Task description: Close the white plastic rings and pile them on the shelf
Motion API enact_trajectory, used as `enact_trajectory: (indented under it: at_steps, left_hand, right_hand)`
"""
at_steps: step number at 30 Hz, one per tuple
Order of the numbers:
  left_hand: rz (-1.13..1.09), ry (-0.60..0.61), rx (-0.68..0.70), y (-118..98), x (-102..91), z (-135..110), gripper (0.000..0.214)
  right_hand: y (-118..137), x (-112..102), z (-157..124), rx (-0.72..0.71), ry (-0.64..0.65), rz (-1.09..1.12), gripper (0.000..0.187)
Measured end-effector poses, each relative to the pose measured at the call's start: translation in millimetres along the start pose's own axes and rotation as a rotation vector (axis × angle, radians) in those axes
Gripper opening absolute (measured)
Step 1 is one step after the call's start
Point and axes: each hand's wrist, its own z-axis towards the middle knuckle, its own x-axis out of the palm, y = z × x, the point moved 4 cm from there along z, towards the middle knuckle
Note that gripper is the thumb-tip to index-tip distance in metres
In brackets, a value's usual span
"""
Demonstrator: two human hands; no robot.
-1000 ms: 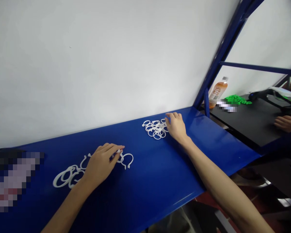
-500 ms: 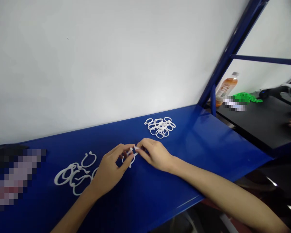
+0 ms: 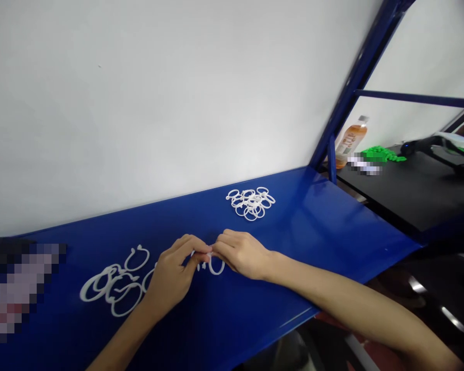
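Just below the middle of the frame, I hold a white ring [image 3: 216, 273] in a narrow pinch between my left hand [image 3: 176, 270] and right hand [image 3: 244, 255]. I seem to be working its ends; that calls for a firm, steady squeeze. My fingers hide those ends, and the white bits under my left fingertips are unclear. Loose rings [image 3: 114, 298] lie lower left, partly behind my left arm.

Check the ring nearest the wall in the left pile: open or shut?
Open: a gap shows between the two knobbed ends of that white ring, on its side toward the wall.
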Motion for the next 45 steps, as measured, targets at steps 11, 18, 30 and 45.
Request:
enact_trajectory:
  at_steps: [11, 18, 30, 45]
  left_hand:
    - [0.115, -0.009, 0.088, 8.3, 0.7, -0.2, 0.026]
    - [0.298, 0.046, 0.028, 22.5, 1.1, -1.5, 0.027]
    - [0.427, 0.359, 0.026, 37.1, 2.8, -5.8, 0.057]
    - [0.199, 0.447, -0.166, 30.6, 3.4, -3.7, 0.045]
  right_hand:
    - [4.5, -3.2, 2.4, -0.071, -0.022, -0.14, 0.025]
    - [-67.5, -35.9, -2.0, 0.284, -0.201, -0.006, 0.031]
    - [-237.3, -57.4, -12.2, 0.824, 0.161, -0.109, 0.02]
    - [-198.3, -67.5, -7.7, 0.705, 0.003, -0.187, 0.028]
